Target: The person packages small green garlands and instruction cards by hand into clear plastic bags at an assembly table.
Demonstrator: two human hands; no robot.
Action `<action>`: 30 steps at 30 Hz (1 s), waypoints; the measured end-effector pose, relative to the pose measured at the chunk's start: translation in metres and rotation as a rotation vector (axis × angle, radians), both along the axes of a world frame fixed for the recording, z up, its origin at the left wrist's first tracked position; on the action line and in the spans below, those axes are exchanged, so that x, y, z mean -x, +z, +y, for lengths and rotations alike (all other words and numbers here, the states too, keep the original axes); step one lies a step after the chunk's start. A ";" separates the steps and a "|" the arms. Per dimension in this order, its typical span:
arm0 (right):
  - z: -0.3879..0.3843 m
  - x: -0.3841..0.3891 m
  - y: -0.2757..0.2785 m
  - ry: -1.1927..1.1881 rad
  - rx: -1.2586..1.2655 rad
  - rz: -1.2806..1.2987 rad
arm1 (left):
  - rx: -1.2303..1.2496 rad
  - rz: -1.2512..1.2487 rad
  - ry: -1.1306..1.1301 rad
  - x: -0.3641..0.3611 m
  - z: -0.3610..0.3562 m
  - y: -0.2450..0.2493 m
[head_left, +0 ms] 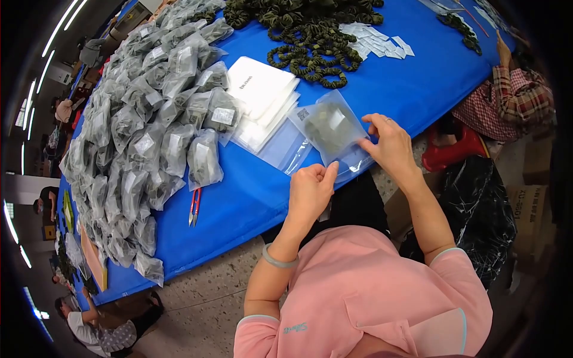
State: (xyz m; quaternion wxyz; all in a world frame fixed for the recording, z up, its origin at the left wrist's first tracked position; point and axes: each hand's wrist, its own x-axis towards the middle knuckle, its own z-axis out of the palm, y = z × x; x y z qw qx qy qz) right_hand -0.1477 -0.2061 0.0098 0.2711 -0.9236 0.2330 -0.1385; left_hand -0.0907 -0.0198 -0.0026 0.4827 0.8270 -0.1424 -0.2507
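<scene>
A frosted plastic bag [332, 128] with a dark green scrunchie and a white label inside is held over the near edge of the blue table. My left hand [311, 192] pinches the bag's near edge between thumb and curled fingers. On its right edge, my right hand [391, 146] grips with the thumb against the plastic and the index finger bent. Beneath and left of this bag lie flat clear bags [280, 146] and a stack of white frosted bags [259, 89]. Red-handled thread snips [194, 207] rest left of my left hand.
A large heap of filled bags [143, 143] covers the table's left side. Loose green scrunchies [310, 42] and white labels [376, 42] lie at the back. A co-worker in a plaid sleeve [525, 98] sits right, near a red stool [456, 149] and a black plastic sack [474, 209].
</scene>
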 end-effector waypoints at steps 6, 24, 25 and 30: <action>0.027 0.027 -0.014 0.343 -0.157 -0.322 | 0.302 0.328 0.040 0.004 0.010 -0.020; -0.006 0.060 0.011 0.107 -0.678 -0.396 | 0.534 0.586 0.155 0.001 0.007 -0.019; -0.045 0.086 0.014 -0.083 -0.801 -0.458 | 0.521 0.587 0.158 0.000 0.007 -0.017; -0.187 0.268 0.002 -0.476 -0.574 -0.535 | 0.246 0.546 -0.084 -0.018 0.025 -0.003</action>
